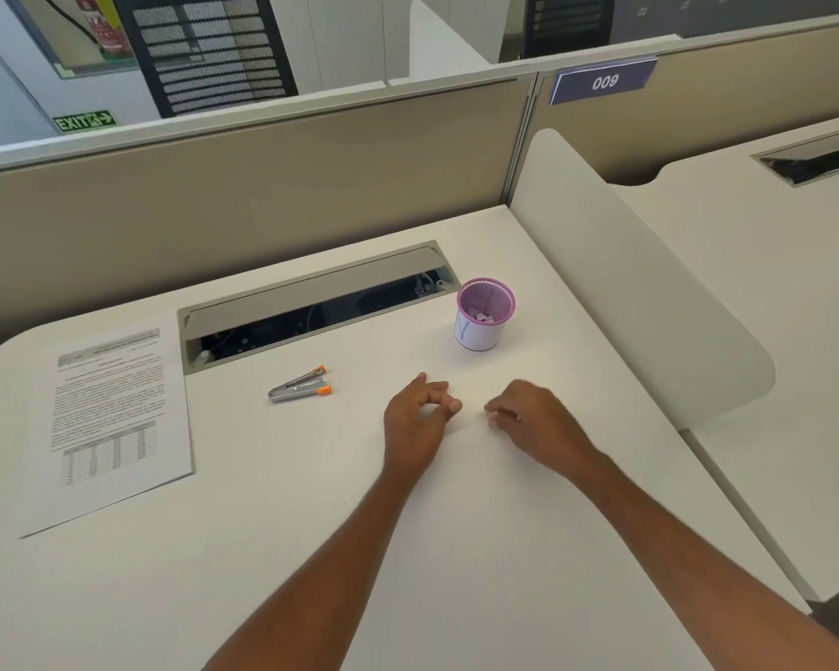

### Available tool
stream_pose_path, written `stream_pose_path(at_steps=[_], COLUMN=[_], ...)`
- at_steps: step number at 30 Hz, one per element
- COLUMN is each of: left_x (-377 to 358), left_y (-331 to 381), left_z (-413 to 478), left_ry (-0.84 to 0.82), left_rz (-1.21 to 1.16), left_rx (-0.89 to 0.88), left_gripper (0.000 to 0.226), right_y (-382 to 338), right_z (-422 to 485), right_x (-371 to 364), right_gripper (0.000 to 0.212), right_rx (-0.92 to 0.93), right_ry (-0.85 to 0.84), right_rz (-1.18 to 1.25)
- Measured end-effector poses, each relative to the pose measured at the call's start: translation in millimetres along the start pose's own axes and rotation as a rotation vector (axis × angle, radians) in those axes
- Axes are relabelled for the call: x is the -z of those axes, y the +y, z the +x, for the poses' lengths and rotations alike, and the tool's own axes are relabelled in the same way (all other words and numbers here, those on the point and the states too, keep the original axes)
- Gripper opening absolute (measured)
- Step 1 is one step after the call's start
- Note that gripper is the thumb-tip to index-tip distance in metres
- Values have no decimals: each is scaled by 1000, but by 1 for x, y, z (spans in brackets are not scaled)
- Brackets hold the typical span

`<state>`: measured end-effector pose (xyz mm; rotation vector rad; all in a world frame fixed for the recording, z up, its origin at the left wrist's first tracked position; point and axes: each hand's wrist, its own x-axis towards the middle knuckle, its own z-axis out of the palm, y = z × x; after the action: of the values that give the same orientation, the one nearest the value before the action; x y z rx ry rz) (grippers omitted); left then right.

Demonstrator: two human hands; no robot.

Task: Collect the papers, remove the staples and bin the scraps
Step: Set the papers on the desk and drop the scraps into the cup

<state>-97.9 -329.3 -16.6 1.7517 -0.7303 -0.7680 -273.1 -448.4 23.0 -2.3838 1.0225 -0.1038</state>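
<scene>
Scraps seem pinched in my left hand (420,414), right hand (529,411) loosely curled, empty; next, the cup (484,314).

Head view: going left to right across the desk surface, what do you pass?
Printed paper → staple remover → left hand → purple mesh cup → right hand. The cup sits farther back than the hands.

Bright, even overhead light floods the glossy white desk top (311,501), nearly washing out its surface; shadows under both forearms are faint and soft. The right hand (529,414) shows slight motion blur. Wide-angle distortion bows the beige fabric partition panel (262,186) toward the edges.
</scene>
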Motion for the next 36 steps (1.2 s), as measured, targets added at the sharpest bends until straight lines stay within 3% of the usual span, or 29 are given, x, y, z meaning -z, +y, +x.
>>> stream_pose_path(at_steps=[4,7,16,22,36], left_x=[6,10,11,-2,-36], left_y=[11,17,75,106,100], left_z=[6,15,55,83,117], left_ry=[1,23,37,39,50], left_rz=[-117,-141,-211,-189,110], left_rx=[122,144,26,-74,-36], left_gripper=[8,12,8,19,25], right_y=[-1,-5,-20,-31,-22], right_z=[-6,-1,15,19,10], right_x=[-10,-11,-8,-5,-13], right_gripper=[29,21,19,18,14], right_rx=[9,65,132,81,-13], right_ry=[-101,-106,-129,-182,-110], right_rz=[-142,-258,-432,-550,-348])
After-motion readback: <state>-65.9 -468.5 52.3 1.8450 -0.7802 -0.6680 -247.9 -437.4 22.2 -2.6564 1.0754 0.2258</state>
